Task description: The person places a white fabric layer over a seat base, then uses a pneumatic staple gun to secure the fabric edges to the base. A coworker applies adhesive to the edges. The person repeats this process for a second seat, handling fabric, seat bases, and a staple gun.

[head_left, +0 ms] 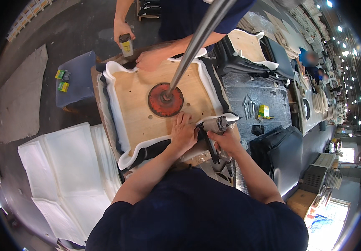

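Note:
A plywood seat panel (136,94) with white padding (115,108) and a black cover (157,148) round its rim lies before me. My left hand (184,133) rests over its near edge, fingers stretched onto the bare wood, thumb close to the black cover. Just right of it, my right hand (227,141) grips a grey air staple gun (217,124), its nose at the panel's near right corner. A red round pad (163,102) on a slanting metal pole (197,44) sits on the wood. What lies beneath my left palm is hidden.
Across the panel, a co-worker's hand (124,30) holds another staple gun (126,45); their other hand (151,59) touches the far edge. White sheets (69,163) lie left. Right are a wrapped table (234,85), a yellow-green box (264,111) and stacked black covers (283,154).

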The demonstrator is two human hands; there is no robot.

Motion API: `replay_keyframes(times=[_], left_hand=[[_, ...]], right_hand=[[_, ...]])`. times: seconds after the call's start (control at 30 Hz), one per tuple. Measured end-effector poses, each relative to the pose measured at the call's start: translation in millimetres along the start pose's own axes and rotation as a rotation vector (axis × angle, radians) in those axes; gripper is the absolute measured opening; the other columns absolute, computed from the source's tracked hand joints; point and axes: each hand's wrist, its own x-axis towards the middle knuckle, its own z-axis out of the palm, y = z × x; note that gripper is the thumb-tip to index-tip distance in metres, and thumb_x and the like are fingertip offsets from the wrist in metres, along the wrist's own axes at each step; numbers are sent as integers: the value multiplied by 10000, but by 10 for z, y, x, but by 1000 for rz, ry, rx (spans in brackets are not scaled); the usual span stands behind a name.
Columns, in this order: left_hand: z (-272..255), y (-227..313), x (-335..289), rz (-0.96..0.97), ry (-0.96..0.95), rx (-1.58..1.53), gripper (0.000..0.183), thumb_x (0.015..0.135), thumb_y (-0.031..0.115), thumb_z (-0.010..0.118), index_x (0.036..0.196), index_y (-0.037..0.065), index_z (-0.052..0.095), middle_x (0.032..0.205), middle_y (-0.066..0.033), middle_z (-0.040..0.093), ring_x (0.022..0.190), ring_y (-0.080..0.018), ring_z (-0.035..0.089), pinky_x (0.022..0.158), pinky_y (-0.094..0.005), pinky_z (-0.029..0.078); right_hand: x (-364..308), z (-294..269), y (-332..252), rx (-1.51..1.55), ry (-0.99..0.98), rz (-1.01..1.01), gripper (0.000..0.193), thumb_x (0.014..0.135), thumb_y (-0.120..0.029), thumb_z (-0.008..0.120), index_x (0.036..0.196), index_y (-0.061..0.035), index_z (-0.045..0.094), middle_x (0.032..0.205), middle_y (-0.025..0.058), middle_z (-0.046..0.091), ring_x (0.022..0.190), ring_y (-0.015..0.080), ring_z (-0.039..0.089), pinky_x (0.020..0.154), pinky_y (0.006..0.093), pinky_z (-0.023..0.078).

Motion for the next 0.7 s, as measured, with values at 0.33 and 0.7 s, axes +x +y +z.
replay_keyframes(times=[0.33,0.7], left_hand=[[-6,-31,18,-85,34,-114,125,809,132,837,827,34,761,1294,-134,590,1349,-372,502,1101,-517,423],[-75,-17,-76,-75,-34,-35,180,828,213,845,904,57,798,1328,-160,559,1400,-410,451,1227,-568,363]], right_hand=[[22,8,-300,-246,-49,52,359,958,-325,864,1048,2,748,672,30,668,510,133,611,487,332,462],[115,83,-302,-306,-3,-40,375,960,-337,858,1037,13,746,675,61,686,522,142,636,500,338,479]])
